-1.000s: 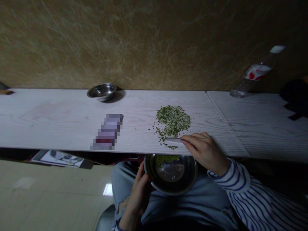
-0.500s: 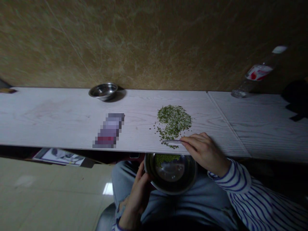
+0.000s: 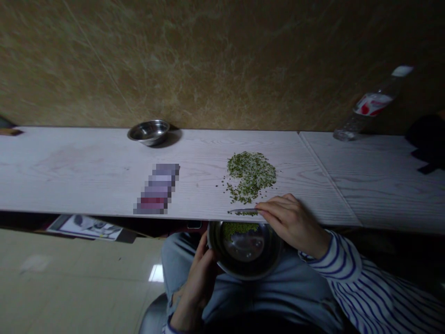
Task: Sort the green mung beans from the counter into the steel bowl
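Note:
Small green beans, which look like mung beans, lie spread on the white tabletop. My right hand pinches a thin, flat, blade-like strip near the table's front edge. A short row of beans lies along the strip's near side. Just below the edge, a large steel bowl rests over my lap, tilted, with green beans gathered in its far part. My left hand grips the bowl's left rim, thumb toward the inside and the other fingers mostly hidden.
A small steel bowl stands near the wall. A pixelated flat item lies left of the beans. At the back right are a plastic bottle and a dark object. Papers show below the tabletop.
My right hand has drawn the strip slightly toward the table's front edge, pulling some beans away from the spread. My left hand and the large bowl have barely moved.

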A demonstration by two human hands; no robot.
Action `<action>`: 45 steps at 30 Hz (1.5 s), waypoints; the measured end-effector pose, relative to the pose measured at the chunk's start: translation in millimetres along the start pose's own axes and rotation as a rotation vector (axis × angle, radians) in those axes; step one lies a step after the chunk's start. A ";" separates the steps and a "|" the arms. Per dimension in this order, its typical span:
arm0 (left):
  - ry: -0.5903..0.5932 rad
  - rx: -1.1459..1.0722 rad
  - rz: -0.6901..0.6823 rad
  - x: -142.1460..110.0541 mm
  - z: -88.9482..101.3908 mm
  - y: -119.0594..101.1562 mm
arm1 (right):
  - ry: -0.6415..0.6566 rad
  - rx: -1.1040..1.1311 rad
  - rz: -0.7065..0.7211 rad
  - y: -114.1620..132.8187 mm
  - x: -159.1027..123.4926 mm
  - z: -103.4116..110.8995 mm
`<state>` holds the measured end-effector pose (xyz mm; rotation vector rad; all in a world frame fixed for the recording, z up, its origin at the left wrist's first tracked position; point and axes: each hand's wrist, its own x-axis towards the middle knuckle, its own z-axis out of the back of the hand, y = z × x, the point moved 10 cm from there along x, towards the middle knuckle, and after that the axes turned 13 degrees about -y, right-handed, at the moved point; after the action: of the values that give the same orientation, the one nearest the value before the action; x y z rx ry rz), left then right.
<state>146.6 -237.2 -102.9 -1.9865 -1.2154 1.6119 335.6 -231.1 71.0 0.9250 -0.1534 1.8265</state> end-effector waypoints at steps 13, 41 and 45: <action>0.022 0.020 -0.013 0.6 -1.1 -1.7 | -0.033 -0.010 -0.021 4.5 -3.6 3.9; 0.051 0.020 0.000 7.2 4.1 7.9 | -0.013 -0.053 -0.017 6.1 -11.0 8.9; 0.057 -0.004 0.013 6.0 1.1 7.9 | -0.040 -0.102 -0.028 10.2 -7.6 6.5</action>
<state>149.0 -237.6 -112.6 -2.0317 -1.1881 1.5491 331.7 -244.6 73.7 0.8881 -0.2558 1.7588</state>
